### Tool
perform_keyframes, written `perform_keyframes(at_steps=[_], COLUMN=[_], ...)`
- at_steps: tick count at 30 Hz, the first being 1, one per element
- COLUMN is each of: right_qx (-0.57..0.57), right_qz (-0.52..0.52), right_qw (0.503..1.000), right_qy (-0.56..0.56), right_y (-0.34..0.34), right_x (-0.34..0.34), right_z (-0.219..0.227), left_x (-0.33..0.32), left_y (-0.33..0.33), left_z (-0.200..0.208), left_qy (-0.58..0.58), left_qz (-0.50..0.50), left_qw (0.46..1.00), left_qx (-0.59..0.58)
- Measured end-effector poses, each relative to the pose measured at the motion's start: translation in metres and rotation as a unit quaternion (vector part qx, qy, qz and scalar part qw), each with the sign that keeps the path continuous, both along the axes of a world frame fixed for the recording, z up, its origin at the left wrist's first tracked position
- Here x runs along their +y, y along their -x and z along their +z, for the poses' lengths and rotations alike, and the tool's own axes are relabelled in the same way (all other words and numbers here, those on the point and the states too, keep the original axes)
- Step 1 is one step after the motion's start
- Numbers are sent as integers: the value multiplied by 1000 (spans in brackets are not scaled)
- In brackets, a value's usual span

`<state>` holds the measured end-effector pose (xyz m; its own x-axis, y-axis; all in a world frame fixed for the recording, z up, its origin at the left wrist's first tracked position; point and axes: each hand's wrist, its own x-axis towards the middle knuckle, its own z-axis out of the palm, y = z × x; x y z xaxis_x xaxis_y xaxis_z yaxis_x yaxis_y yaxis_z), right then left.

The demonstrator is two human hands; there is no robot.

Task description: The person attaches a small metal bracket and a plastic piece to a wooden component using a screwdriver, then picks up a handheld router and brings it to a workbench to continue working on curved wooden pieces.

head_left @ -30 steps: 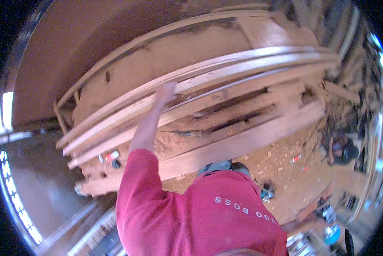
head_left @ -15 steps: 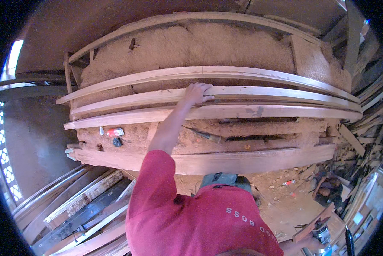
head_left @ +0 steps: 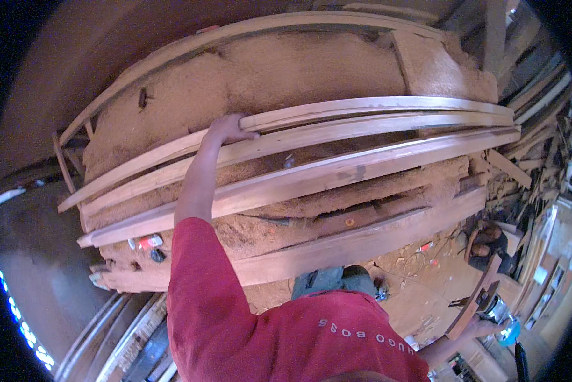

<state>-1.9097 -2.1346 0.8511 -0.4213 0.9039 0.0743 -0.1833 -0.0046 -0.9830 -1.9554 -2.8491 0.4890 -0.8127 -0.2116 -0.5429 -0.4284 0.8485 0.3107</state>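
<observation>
My left hand reaches over to the far beam, a long pale timber. Its fingers go over the far edge and its thumb lies on the near side, close to a second beam. That second beam runs close alongside. Nearer to me lies a third beam, with a gap between it and the second. Low on the right, my right hand appears small and blurred, closed around a silver and light-blue tool. A curved brown wooden piece is beside that tool.
Shavings cover the bench under the beams. A wide near plank borders it. A red-and-white container and a dark round thing sit at left. Another person is low at right, by piled timber offcuts.
My left hand has gone from the second beam to the far one. The second beam now lies closer to the far beam, farther from the third. The whole view has tilted.
</observation>
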Motion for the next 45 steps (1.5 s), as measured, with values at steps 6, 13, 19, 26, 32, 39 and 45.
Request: perform_keyframes(at_steps=[6,13,19,26,32,39,45], right_qx=[-8,23,24,-21,-50,-61,-48], right_qz=[25,-7,-3,6,41,75,79], right_qw=[998,1000,999,1000,998,995,996], right_qy=[-60,-16,21,-12,-12,-3,-2], right_y=[-1,-13,-15,-28,-60,-64,-72], right_x=[7,67,62,28,15,22,21], right_z=[-22,-35,-29,-47,-59,-62,-62], left_x=[-9,-7,39,110,150,196,224], left_y=[26,15,-14,-59,-96,-120,-136], left_z=[-11,-43,4,75,76,112,116], left_qy=[-15,9,74,151,182,112,108], left_qz=[-44,-58,-88,-38,-32,20,33], left_qw=[995,998,987,973,950,960,961], left_qx=[-87,8,115,172,250,258,251])
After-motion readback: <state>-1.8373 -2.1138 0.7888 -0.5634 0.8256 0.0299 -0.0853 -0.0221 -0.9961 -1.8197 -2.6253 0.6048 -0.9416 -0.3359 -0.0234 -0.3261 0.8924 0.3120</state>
